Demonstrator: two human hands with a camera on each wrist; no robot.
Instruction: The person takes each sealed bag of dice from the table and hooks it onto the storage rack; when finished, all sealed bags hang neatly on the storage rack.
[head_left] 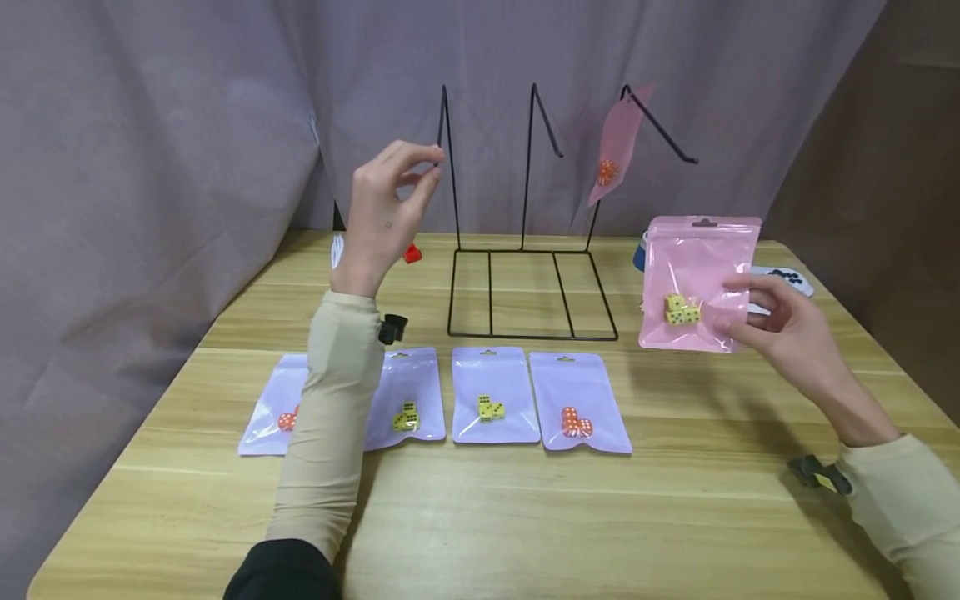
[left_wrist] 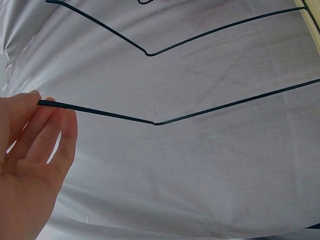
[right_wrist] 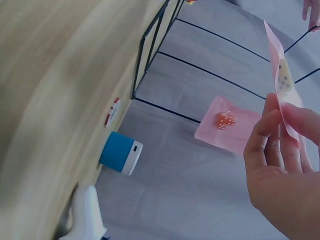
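A black wire rack (head_left: 525,292) with three hooks stands at the back of the wooden table (head_left: 525,517). My left hand (head_left: 426,167) is raised at the leftmost hook (left_wrist: 155,122) and pinches its tip lightly between thumb and fingertips (left_wrist: 50,120). My right hand (head_left: 738,310) holds a pink bag (head_left: 697,267) with yellow dice upright, right of the rack; the right wrist view shows the same bag (right_wrist: 282,85) edge-on between thumb and fingers. Another pink bag (head_left: 618,146) with orange dice hangs on the rightmost hook. Several purple bags (head_left: 491,396) of dice lie in a row in front of me.
A blue cylinder (right_wrist: 120,152) and a white object (head_left: 783,277) sit behind the held bag. A small red item (head_left: 412,254) lies behind my left hand. A grey curtain (head_left: 187,125) closes off the back and left.
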